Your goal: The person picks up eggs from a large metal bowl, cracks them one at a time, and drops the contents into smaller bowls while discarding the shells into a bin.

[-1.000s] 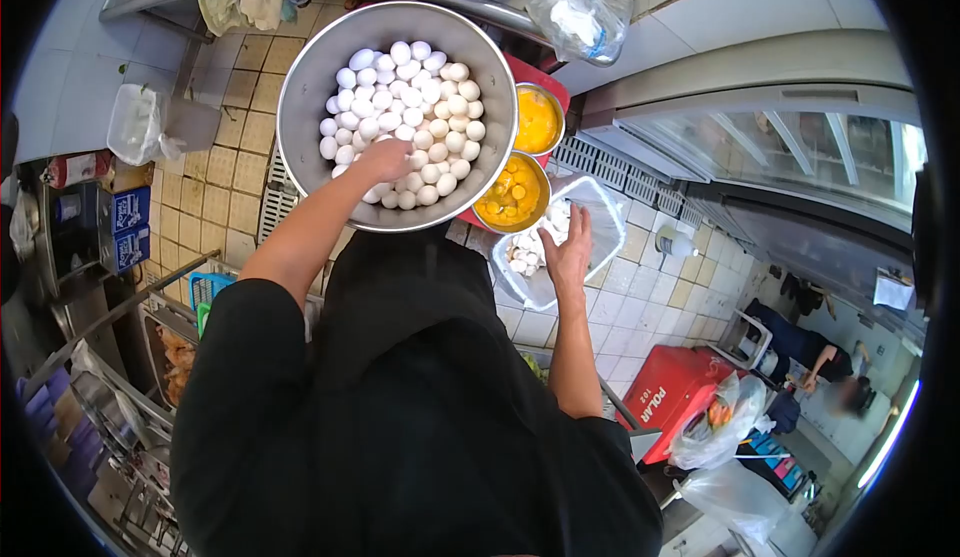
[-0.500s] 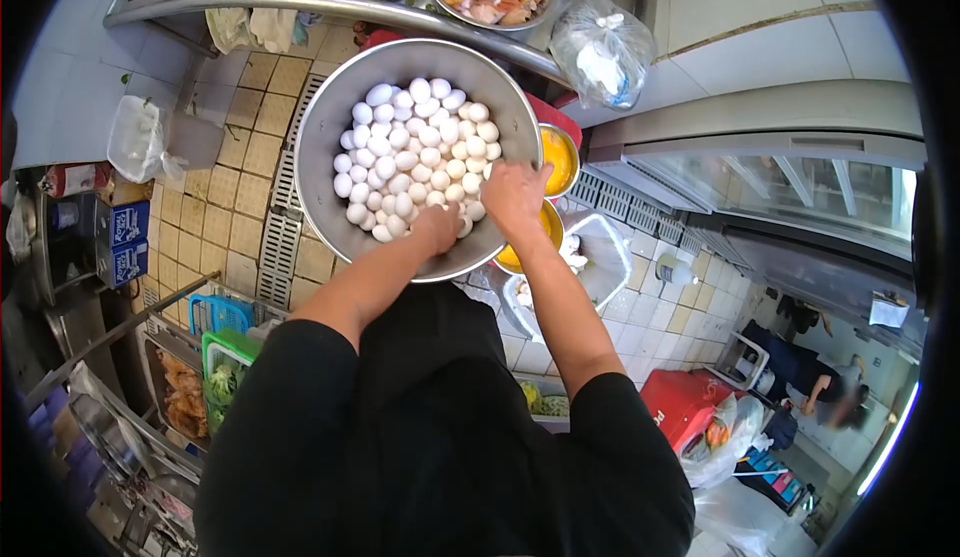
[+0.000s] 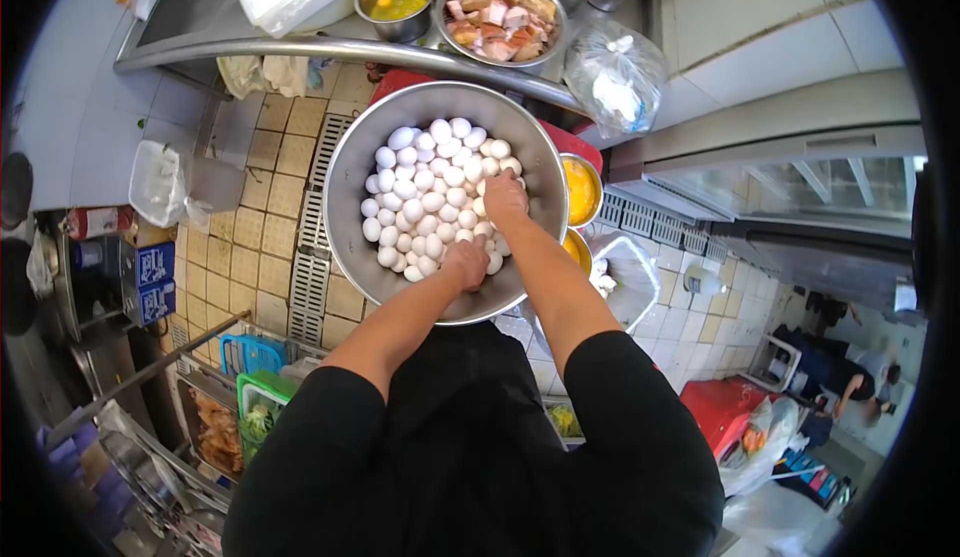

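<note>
A large steel pot [image 3: 350,172] holds a heap of white and pale eggs [image 3: 430,197]. My left hand [image 3: 468,263] is low inside the pot, near the wall closest to me, its fingers curled about an egg among the others. Above it and to the right, my right hand [image 3: 505,197] reaches down on the right side of the heap, with bent fingers closed on an egg; the fingertips are partly hidden. Two bowls of beaten yellow egg stand against the pot's right side: one bowl [image 3: 582,189] shows well, while the other bowl [image 3: 577,248] is partly covered by my right arm.
A lined bin [image 3: 630,282] with eggshells stands at the right. On the counter are a basin of chopped meat [image 3: 500,22], a bowl with cracked egg [image 3: 395,5] and a tied plastic bag [image 3: 617,77]. A rack [image 3: 205,332] is lower left; people [image 3: 835,372] are far right.
My right hand has moved from above the pot's right rim down into the eggs. My left hand stays among the eggs. The view has shifted, so the pot sits lower and further right.
</note>
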Available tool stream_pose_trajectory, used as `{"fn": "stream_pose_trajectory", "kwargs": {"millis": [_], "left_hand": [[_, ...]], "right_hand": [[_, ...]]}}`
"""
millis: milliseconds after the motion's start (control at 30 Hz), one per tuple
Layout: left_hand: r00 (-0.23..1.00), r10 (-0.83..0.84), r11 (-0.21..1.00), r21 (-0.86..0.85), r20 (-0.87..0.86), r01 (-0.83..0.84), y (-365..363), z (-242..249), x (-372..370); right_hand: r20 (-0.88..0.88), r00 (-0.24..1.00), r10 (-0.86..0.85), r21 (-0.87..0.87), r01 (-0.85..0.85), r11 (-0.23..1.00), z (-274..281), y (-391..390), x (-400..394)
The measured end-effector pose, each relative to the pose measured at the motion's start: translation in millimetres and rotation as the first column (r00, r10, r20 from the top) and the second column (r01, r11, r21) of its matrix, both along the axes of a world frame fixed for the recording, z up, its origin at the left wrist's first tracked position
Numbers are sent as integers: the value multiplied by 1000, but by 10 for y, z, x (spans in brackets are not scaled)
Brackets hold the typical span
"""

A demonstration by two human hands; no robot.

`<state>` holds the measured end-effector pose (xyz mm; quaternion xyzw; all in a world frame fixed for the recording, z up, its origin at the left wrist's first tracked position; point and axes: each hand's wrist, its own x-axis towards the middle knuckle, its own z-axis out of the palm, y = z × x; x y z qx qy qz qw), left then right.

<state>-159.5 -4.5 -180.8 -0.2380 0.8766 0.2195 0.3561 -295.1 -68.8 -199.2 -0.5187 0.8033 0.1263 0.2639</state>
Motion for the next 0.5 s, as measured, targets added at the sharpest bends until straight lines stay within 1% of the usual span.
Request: {"fn": "stream_pose_trajectory", "kwargs": {"millis": [100,133,167,200,233,267,300,333,367,400,433,500], "left_hand": [[992,123,977,174,-3,-121,-248,197,126],[978,189,963,214,-90,-167,-293,57,245],[939,328,906,316,-104,-282,-363,20,351],[881,461,825,416,-106,-381,-433,-13,458],[776,631,650,547,-3,-527,-520,112,507],[707,707,569,579,17,-583,-567,223,512],[630,776,480,608,42,-632,-591,361,515],[536,841,370,653,67,-661,-606,665,528],[452,888,262,709,89,-655,-581,669,553],[365,923,153,758,119,-634,-566,648,591],[276,949,45,800,154,-599,-552,677,602],[202,961,-52,839,191,-542,-464,753,622]], "right_hand": [[-85,994,75,93,-67,993,-60,-11,23],[25,997,69,41,-70,997,18,18,-1],[207,977,49,7,-52,999,195,34,-55],[383,923,37,-26,-30,999,445,39,-112],[545,838,34,-56,-4,998,710,60,-158],[700,712,-55,-74,149,986,1001,159,-189],[829,547,-117,-62,298,952,1309,345,-212],[924,351,-151,-19,437,899,1539,557,-233],[989,33,-144,94,606,790,1687,803,-259],[958,-279,-67,252,710,657,1787,1050,-293],[954,-293,-60,273,767,580,1810,1263,-345],[947,-320,-43,308,857,414,1787,1637,-417]]}}
